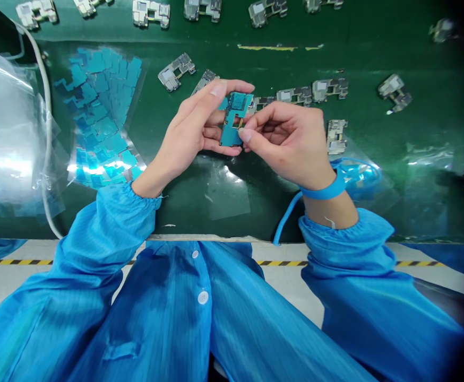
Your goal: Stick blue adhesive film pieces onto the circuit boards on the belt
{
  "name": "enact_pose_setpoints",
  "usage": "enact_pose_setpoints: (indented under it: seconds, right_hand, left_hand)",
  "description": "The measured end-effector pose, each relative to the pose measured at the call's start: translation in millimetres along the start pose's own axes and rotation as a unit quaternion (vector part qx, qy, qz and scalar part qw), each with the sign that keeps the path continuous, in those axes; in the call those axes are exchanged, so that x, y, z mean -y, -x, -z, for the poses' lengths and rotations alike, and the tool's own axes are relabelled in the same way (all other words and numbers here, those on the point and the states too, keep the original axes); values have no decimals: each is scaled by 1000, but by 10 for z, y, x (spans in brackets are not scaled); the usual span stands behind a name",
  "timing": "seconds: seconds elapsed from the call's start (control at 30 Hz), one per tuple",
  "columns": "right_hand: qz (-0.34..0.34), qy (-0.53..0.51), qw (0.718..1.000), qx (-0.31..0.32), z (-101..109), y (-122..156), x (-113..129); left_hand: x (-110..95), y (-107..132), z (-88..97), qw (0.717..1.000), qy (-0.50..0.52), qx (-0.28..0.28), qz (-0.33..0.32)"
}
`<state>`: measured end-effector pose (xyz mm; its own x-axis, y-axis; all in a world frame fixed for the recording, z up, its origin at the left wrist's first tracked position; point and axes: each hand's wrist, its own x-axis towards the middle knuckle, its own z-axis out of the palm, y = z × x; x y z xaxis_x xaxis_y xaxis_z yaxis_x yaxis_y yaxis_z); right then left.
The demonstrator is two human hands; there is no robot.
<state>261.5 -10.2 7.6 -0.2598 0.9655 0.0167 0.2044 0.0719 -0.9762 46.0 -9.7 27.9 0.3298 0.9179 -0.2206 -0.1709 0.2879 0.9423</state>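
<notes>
A small circuit board (234, 122) with a blue film over most of its face is held above the table. My left hand (198, 116) grips it from the left, thumb on the far side and fingers bent beneath and behind. At the board's right edge, the thumb and index finger of my right hand (288, 140) are pinched together, touching it by a gold-coloured strip. Whether a bit of film is between those fingertips is hidden. A blue wrist strap (325, 189) circles my right wrist. Just behind the hands lies another circuit board (206, 80), partly covered by my left hand.
Cut blue film pieces (104, 116) lie on clear sheets at left, beside a white cable (46, 122). Several bare circuit boards sit farther back, including one (151, 13). A coiled blue cord (288, 217) crosses the green table's front edge (216, 237). Clear plastic (5, 122) lies far left.
</notes>
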Motion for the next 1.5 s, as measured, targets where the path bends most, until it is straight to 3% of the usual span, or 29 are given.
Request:
enact_pose_setpoints:
  seconds: [0.1,0.43,0.7,0.97,1.1,1.33,1.5]
  right_hand:
    - [4,5,1000,1,6,1,6]
    - [-16,-4,1000,-3,9,-14,12]
    - [5,14,1000,12,3,-11,56]
    - [1,22,1000,13,9,-19,68]
    - [34,37,999,12,10,-23,60]
    - [120,-2,992,-40,-12,-50,15]
    - [124,-31,992,-14,-38,-48,6]
  left_hand:
    - [-7,13,11,999,41,36,-3]
    - [20,18,36,997,54,47,-18]
    - [18,35,5,999,-22,13,-20]
    - [72,19,20,999,-38,6,-25]
    - [100,15,15,999,-30,-4,-29]
    - [266,-87,95,992,10,4,-122]
    - [255,-82,112,984,-43,-6,-173]
